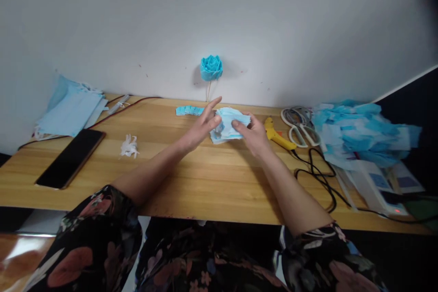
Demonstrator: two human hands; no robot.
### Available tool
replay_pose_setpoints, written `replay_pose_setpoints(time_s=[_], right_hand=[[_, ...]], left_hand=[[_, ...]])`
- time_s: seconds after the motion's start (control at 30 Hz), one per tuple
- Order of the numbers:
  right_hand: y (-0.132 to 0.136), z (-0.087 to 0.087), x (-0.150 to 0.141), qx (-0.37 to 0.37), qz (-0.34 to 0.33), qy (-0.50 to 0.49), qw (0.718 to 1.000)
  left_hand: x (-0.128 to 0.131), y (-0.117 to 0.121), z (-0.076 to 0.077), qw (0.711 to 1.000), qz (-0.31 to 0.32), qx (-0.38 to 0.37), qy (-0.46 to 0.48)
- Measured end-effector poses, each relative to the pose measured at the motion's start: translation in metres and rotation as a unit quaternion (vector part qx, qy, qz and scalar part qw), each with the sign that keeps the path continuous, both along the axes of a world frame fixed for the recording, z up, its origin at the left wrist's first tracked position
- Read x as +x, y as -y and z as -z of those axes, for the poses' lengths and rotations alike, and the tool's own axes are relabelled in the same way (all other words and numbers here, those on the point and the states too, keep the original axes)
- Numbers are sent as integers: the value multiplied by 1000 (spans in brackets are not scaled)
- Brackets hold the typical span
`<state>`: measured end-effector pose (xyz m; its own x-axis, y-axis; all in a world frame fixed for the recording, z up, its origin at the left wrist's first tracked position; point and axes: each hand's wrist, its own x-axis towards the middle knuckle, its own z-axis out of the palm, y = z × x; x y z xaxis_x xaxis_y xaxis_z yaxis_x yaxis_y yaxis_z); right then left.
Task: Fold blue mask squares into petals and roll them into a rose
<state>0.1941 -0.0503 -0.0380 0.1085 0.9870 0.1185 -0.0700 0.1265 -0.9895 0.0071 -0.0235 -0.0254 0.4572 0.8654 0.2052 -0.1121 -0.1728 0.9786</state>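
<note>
above the wooden table, the right hand (255,134) pinches 1 blue-white fabric stack (228,127); the left hand (204,127), loosely open, meets its edge.

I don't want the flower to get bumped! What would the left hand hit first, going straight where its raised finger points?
Probably the wall: the left hand seems to point just right of the blue flower, though depth is unclear.

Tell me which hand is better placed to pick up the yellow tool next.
Probably the right hand: it is nearer the yellow tool, while the left hand is across the blue sheets. The right grips those, so it may need freeing first.
</note>
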Motion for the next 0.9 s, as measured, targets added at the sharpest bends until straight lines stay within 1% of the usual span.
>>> replay_pose_setpoints(time_s=[0.1, 0.2, 0.33, 0.47, 0.57, 0.67, 0.73, 0.83, 0.9], right_hand=[[0, 0, -5, 7, -1, 19, 1000], [1, -1, -7, 9, -23, 3, 1000], [1, -2, -7, 18, -64, -6, 998], [2, -3, -6, 25, -92, 3, 995], [3, -3, -6, 47, -106, 17, 993], [4, -3, -8, 70, -115, 15, 991], [6, -5, -9, 78, -123, 16, 989], [8, -10, -8, 76, -142, 28, 987], [6, -14, -3, 80, -126, 26, 988]], left_hand=[[2, 4, -7, 1000, 2, 30, -7], [4, 6, -10, 998, -46, 33, -10], [0, 8, -6, 995, -98, 29, -8], [-5, 13, -2, 988, -137, 72, -22], [-8, 18, -1, 984, -151, 87, -33], [-12, 23, -2, 987, -147, 59, -41], [-16, 25, -2, 989, -137, 20, -54], [-23, 23, 1, 992, -97, -53, -67], [-30, 18, 4, 991, -90, -89, -49]])
